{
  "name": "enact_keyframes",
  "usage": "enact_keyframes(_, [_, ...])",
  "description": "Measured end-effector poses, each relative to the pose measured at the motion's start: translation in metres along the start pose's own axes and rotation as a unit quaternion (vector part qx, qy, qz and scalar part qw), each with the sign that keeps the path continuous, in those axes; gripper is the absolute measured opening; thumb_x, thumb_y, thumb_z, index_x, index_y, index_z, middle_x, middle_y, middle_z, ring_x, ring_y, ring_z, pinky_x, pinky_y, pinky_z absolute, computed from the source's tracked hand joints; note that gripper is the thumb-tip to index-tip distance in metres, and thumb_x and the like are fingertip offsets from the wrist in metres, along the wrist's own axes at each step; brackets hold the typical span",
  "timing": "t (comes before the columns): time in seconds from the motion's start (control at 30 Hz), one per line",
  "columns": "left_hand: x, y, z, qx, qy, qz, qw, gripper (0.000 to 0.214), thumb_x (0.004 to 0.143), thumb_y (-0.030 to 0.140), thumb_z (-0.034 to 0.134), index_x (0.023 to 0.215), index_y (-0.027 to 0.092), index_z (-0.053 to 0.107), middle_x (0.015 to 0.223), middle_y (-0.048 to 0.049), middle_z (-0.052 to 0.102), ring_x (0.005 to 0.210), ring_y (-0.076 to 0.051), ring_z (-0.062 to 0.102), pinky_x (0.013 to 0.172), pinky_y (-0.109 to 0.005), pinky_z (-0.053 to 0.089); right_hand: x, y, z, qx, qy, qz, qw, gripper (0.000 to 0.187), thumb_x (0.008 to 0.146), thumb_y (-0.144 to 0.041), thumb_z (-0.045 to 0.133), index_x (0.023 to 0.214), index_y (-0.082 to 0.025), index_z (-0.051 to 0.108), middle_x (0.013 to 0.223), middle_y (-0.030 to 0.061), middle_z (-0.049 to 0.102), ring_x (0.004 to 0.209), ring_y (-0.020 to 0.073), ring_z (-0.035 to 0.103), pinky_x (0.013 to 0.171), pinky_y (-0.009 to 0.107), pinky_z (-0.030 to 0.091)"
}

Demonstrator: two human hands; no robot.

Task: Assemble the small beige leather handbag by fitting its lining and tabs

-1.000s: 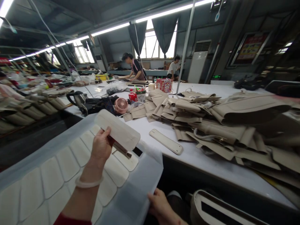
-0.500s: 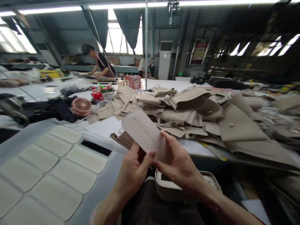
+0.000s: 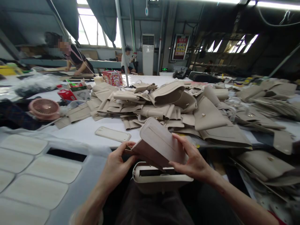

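Note:
A beige leather bag flap (image 3: 156,136) with a stitched line is held up between my two hands, tilted and bent along its lower side. My left hand (image 3: 120,159) pinches its lower left edge between thumb and fingers. At the right end, my right hand (image 3: 194,159) grips it with the fingers on the far side and the thumb in front. Right below, in my lap, rests a beige bag body (image 3: 161,186) with a pale rim and a dark slot in its top. A flat pale panel with rounded ends (image 3: 112,133) lies on the table ahead.
Beyond my hands is a pile of beige bag parts (image 3: 161,109). Pale rounded panels (image 3: 47,189) lie in rows on a grey sheet at left, near a pink fan (image 3: 44,108). A red patterned box (image 3: 112,78) stands farther back. One co-worker (image 3: 75,57) leans over another table.
My view has turned right. My left hand has shifted to the flap's left edge, and the flap has tipped and opened at the bottom. More of the bag body's top shows.

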State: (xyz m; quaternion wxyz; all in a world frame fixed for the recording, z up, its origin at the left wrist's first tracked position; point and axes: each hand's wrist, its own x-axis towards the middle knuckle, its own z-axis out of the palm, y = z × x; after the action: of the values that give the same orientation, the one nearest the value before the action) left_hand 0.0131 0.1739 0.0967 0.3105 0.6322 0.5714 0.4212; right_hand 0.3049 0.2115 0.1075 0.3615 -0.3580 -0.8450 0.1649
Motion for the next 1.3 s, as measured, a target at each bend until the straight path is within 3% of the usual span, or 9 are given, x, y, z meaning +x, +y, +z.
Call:
enact_keyframes(0.1, [-0.006, -0.01, 0.015, -0.012, -0.013, -0.028, 0.999, 0.019, 0.086, 0.03, 0.066, 0.104, 0.03, 0.06, 0.097, 0.0083, 0.074, 0.094, -0.016, 0.069, 0.082, -0.027, 0.049, -0.009, 0.012, 0.004, 0.001, -0.017, 0.006, 1.0, 0.082, 0.076, -0.025, 0.074, 0.147, -0.023, 0.031, 0.142, 0.0107, 0.047, 0.131, 0.026, 0.047, 0.111, 0.038, 0.042])
enact_keyframes(0.37, [-0.021, -0.034, 0.041, 0.024, -0.017, -0.079, 0.996, 0.013, 0.086, 0.037, 0.065, 0.093, 0.026, 0.062, 0.089, 0.0024, 0.071, 0.087, -0.02, 0.067, 0.077, -0.031, 0.048, -0.026, 0.032, 0.01, -0.014, -0.057, -0.011, 0.998, 0.082, 0.079, -0.022, 0.069, 0.15, -0.023, 0.028, 0.14, 0.0101, 0.046, 0.131, 0.0242, 0.045, 0.114, 0.038, 0.04])
enact_keyframes(0.57, [-0.025, -0.052, 0.063, 0.096, -0.008, -0.038, 0.995, 0.005, 0.077, 0.02, 0.065, 0.081, 0.022, 0.064, 0.096, -0.0039, 0.064, 0.097, -0.024, 0.06, 0.087, -0.039, 0.047, -0.039, 0.035, 0.011, -0.058, -0.118, 0.008, 0.991, 0.08, 0.083, -0.021, 0.064, 0.152, -0.023, 0.024, 0.147, 0.0117, 0.037, 0.135, 0.0269, 0.041, 0.114, 0.042, 0.041])
enact_keyframes(0.7, [-0.032, -0.075, 0.069, 0.075, 0.015, -0.018, 0.997, 0.022, 0.08, 0.026, 0.066, 0.102, 0.023, 0.068, 0.13, -0.0088, 0.057, 0.126, -0.029, 0.048, 0.109, -0.048, 0.037, -0.044, 0.038, 0.01, -0.175, -0.154, -0.025, 0.972, 0.078, 0.088, -0.02, 0.058, 0.155, -0.022, 0.019, 0.145, 0.015, 0.042, 0.129, 0.0323, 0.047, 0.103, 0.053, 0.049])
enact_keyframes(0.8, [-0.042, -0.093, 0.067, -0.043, 0.033, -0.091, 0.994, 0.041, 0.088, 0.043, 0.061, 0.124, 0.023, 0.06, 0.141, -0.0097, 0.053, 0.134, -0.028, 0.045, 0.116, -0.048, 0.031, -0.044, 0.038, 0.012, -0.233, -0.16, -0.071, 0.957, 0.078, 0.089, -0.016, 0.053, 0.157, -0.02, 0.015, 0.143, 0.017, 0.047, 0.126, 0.0335, 0.05, 0.098, 0.057, 0.051])
enact_keyframes(0.9, [-0.054, -0.101, 0.071, -0.22, 0.047, -0.198, 0.954, 0.053, 0.091, 0.055, 0.056, 0.13, 0.021, 0.058, 0.14, -0.0108, 0.057, 0.136, -0.03, 0.046, 0.119, -0.048, 0.028, -0.04, 0.035, 0.02, -0.235, -0.192, -0.092, 0.948, 0.079, 0.087, -0.013, 0.049, 0.158, -0.017, 0.013, 0.144, 0.0182, 0.047, 0.126, 0.0347, 0.05, 0.097, 0.058, 0.05])
enact_keyframes(1.1, [-0.065, -0.106, 0.102, -0.571, 0.054, -0.287, 0.767, 0.066, 0.088, 0.067, 0.052, 0.137, 0.022, 0.056, 0.132, -0.0125, 0.065, 0.132, -0.034, 0.051, 0.115, -0.05, 0.036, -0.024, 0.036, 0.028, -0.149, -0.303, -0.033, 0.941, 0.083, 0.077, -0.014, 0.056, 0.155, -0.017, 0.027, 0.148, 0.0167, 0.043, 0.134, 0.034, 0.043, 0.106, 0.053, 0.046])
enact_keyframes(1.17, [-0.066, -0.111, 0.111, -0.6, 0.061, -0.278, 0.748, 0.064, 0.089, 0.065, 0.053, 0.139, 0.024, 0.054, 0.137, -0.0103, 0.061, 0.136, -0.032, 0.047, 0.118, -0.046, 0.034, -0.017, 0.036, 0.024, -0.099, -0.348, -0.005, 0.932, 0.083, 0.074, -0.018, 0.061, 0.152, -0.019, 0.033, 0.145, 0.0145, 0.045, 0.13, 0.0308, 0.047, 0.105, 0.045, 0.048])
enact_keyframes(1.3, [-0.068, -0.117, 0.12, -0.601, 0.092, -0.264, 0.749, 0.059, 0.093, 0.061, 0.05, 0.139, 0.025, 0.054, 0.148, -0.0058, 0.052, 0.145, -0.026, 0.035, 0.123, -0.039, 0.025, 0.001, 0.034, 0.015, -0.031, -0.425, 0.024, 0.904, 0.082, 0.071, -0.022, 0.065, 0.149, -0.02, 0.039, 0.131, 0.0104, 0.052, 0.114, 0.026, 0.056, 0.099, 0.037, 0.051])
